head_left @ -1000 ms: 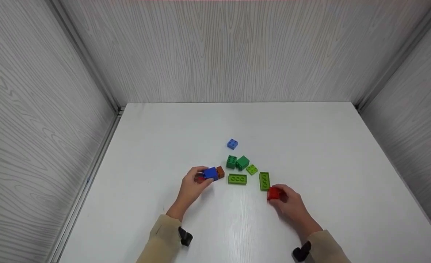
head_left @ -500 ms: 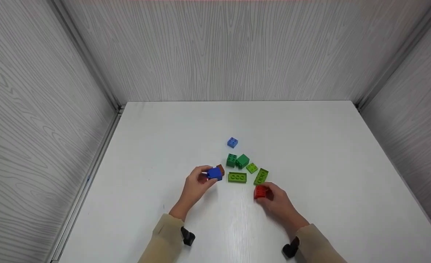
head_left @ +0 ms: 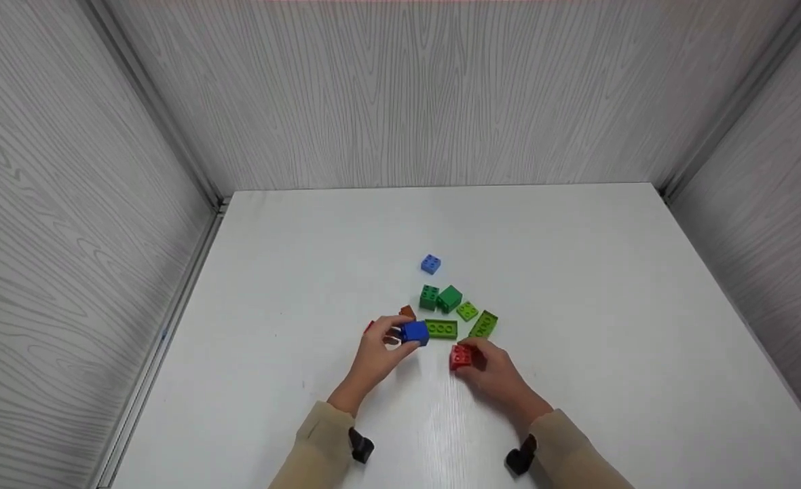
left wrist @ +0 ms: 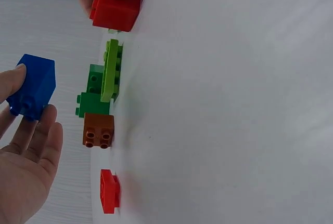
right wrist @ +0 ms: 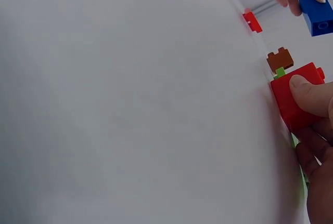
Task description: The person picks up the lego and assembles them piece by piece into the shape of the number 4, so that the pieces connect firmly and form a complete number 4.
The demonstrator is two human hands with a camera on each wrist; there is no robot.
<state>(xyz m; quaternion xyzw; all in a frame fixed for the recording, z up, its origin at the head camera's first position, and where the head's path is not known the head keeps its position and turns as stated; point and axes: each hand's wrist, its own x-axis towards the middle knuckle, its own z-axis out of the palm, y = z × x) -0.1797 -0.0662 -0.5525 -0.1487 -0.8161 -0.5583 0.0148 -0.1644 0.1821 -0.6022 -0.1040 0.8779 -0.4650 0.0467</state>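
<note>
My left hand (head_left: 371, 362) pinches a blue toy brick (head_left: 415, 333) between thumb and fingers, lifted off the table in the left wrist view. Opposite it, my right hand (head_left: 499, 380) grips a red brick (head_left: 460, 356), its studs visible from above; the wrist views show it low over the table or touching it, I cannot tell which. The two bricks are apart. Partly hidden behind the left hand are a brown brick (left wrist: 99, 129) and a flat red piece (left wrist: 108, 191). A lime-green plate (head_left: 442, 329) lies just beyond the blue brick, another lime plate (head_left: 484, 324) beyond the right hand.
Further back on the white table (head_left: 577, 272) lie two dark green bricks, one studs up (head_left: 429, 297) and one tilted brick (head_left: 449, 299). Beside them is a small lime piece (head_left: 467, 311), and a light blue brick (head_left: 430, 264) is farthest. Wood-grain panels (head_left: 400, 95) enclose the table.
Both hands have moved toward each other, the left rightward with the blue brick, the right leftward with the red one. The right-hand lime plate has turned to a slant and shifted slightly left.
</note>
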